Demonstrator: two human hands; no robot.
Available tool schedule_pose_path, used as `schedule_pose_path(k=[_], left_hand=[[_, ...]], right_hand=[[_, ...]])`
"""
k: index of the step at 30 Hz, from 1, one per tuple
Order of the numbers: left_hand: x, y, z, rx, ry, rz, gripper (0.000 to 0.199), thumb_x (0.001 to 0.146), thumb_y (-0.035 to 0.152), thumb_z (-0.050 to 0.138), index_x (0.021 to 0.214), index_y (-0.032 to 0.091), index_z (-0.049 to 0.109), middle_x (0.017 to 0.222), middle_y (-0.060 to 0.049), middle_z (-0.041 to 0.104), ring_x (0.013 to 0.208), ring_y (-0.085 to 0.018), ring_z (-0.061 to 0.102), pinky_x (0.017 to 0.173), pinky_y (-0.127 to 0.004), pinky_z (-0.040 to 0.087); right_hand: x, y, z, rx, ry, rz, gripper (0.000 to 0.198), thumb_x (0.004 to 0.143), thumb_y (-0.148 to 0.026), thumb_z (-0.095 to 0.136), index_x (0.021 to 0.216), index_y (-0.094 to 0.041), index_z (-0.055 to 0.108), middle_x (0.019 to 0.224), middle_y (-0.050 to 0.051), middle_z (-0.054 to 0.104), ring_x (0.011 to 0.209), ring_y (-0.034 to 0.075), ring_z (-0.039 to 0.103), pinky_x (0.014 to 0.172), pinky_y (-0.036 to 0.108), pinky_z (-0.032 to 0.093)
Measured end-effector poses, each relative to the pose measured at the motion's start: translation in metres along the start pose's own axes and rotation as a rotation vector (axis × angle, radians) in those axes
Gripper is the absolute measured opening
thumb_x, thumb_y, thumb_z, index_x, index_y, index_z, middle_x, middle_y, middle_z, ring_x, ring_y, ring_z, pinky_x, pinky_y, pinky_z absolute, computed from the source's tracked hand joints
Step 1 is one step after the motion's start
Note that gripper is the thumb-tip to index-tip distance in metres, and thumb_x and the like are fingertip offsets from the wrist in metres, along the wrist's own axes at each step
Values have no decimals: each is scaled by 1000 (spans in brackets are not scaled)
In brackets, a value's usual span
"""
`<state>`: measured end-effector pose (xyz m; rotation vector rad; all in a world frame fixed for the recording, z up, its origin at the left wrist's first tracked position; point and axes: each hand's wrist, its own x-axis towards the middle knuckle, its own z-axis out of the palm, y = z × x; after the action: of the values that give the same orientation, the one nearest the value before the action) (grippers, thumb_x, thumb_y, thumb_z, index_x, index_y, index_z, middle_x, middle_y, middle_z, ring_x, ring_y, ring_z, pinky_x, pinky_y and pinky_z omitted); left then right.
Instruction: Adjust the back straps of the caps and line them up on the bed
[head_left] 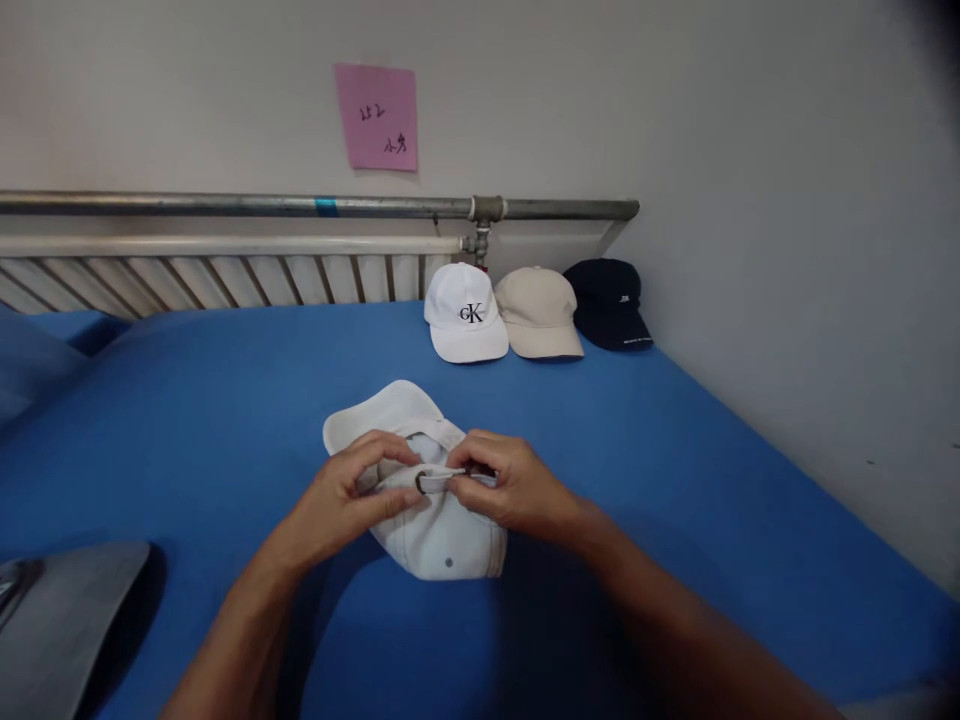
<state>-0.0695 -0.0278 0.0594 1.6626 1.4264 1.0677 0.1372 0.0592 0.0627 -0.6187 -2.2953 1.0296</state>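
Observation:
An off-white baseball cap [442, 545] lies on the blue surface with its back toward me and its brim pointing to the far left. My left hand [352, 490] holds the strap at the back of the cap beside a small dark buckle, thumb below and fingers above. My right hand [506, 480] pinches the strap [439, 478] just right of the buckle, between thumb and forefinger. The inside of the cap shows partly behind the fingers. What lies under the right palm is hidden.
Three caps stand in a row at the back: a white cap [465, 310] with black letters, a beige cap [538, 312] and a dark navy cap [609, 305]. Behind them run a metal pipe [247, 206] and a radiator [247, 280]. A grey object [75, 610] lies at near left.

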Motion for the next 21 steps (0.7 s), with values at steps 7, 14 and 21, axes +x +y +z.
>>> schedule_pose_path(k=[7, 14, 21], left_hand=[[-1, 6, 7, 210, -80, 46, 16, 86, 34, 60, 90, 20, 66, 87, -2, 66, 88, -18, 57, 82, -33, 41], [-2, 15, 8, 187, -200, -44, 21, 87, 38, 57, 92, 19, 66, 87, -3, 66, 83, -18, 55, 75, -30, 40], [-7, 10, 1, -29, -200, -157, 24, 85, 41, 60, 89, 19, 67, 85, -3, 65, 81, -18, 56, 73, -29, 40]], right_hand=[[-2, -8, -6, -27, -14, -8, 10, 71, -7, 59, 73, -16, 62, 69, -3, 58, 63, 9, 50, 62, 20, 39], [-3, -9, -3, -16, -75, 14, 10, 71, -8, 59, 73, -17, 63, 71, -2, 59, 65, 9, 52, 62, 21, 40], [-3, -8, -20, 206, -60, 102, 13, 79, -28, 65, 86, -17, 67, 78, 0, 63, 74, 13, 57, 67, 24, 42]])
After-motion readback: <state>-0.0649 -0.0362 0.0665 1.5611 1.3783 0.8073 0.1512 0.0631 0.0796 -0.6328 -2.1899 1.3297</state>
